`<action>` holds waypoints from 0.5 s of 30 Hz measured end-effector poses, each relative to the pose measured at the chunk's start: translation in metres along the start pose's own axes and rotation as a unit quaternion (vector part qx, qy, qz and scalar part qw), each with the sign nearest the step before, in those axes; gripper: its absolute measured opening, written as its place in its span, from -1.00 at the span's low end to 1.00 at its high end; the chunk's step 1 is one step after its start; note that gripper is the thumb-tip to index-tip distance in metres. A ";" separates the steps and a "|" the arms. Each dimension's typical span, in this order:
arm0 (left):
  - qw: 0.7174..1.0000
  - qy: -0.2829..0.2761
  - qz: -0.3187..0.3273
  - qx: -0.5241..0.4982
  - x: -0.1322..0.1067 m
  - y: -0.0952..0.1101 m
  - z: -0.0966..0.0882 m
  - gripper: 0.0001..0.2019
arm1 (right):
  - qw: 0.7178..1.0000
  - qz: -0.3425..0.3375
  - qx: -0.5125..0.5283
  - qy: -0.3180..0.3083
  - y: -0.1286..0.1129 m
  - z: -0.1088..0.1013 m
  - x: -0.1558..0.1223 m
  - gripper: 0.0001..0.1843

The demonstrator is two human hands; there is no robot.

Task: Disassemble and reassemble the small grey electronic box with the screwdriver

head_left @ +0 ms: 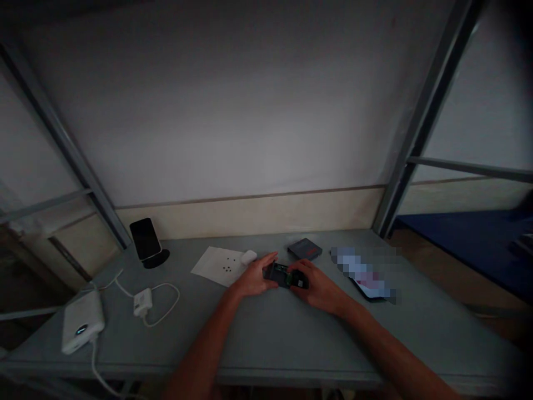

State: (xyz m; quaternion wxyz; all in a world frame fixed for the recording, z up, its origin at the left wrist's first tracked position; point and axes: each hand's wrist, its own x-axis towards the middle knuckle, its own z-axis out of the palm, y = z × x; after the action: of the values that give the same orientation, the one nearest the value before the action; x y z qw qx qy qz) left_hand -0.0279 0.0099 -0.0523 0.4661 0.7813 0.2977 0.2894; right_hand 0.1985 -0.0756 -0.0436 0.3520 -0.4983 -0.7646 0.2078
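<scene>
A small dark electronic device [280,276] with a green circuit board showing lies low over the table between my hands. My left hand [257,278] grips its left end, thumb on the near side and fingers on the far side. The fingers of my right hand [313,284] close around its right end, at a black part [300,282] with a small white mark. Whether that part is joined to the rest, I cannot tell. Just behind the device sits a flat dark grey box [305,249] with red marking. Beside my left hand are a white paper sheet [210,264] and a rounded white object [249,256].
Several tiny dark pieces [227,269] rest on the paper. A phone [366,275] with a blurred screen lies right. At left stand a black-screened device [145,239], a white power bank [83,322] and a white plug [142,301] with cables. Metal posts [402,166] flank the grey table [266,339].
</scene>
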 end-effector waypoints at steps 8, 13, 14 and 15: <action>0.999 -0.029 0.010 0.018 -0.002 0.002 -0.004 -0.02 | 0.999 0.045 0.025 0.016 -0.001 -0.003 0.001 -0.57; 0.999 -0.033 0.004 0.004 -0.002 0.000 -0.004 0.01 | 0.998 0.050 0.025 0.003 0.002 -0.003 0.001 -0.56; 0.999 -0.032 0.002 0.002 -0.002 0.000 -0.004 0.01 | 0.998 0.051 0.024 0.010 0.002 -0.002 0.001 -0.55; 0.999 -0.033 -0.001 0.001 -0.001 -0.001 -0.004 0.01 | 0.998 0.053 0.024 0.015 0.002 -0.001 0.001 -0.54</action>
State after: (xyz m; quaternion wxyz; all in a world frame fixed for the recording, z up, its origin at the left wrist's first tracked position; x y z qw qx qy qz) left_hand -0.0323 0.0117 -0.0518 0.4749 0.7905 0.2834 0.2630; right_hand 0.2004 -0.0741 -0.0438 0.3635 -0.5327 -0.7267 0.2368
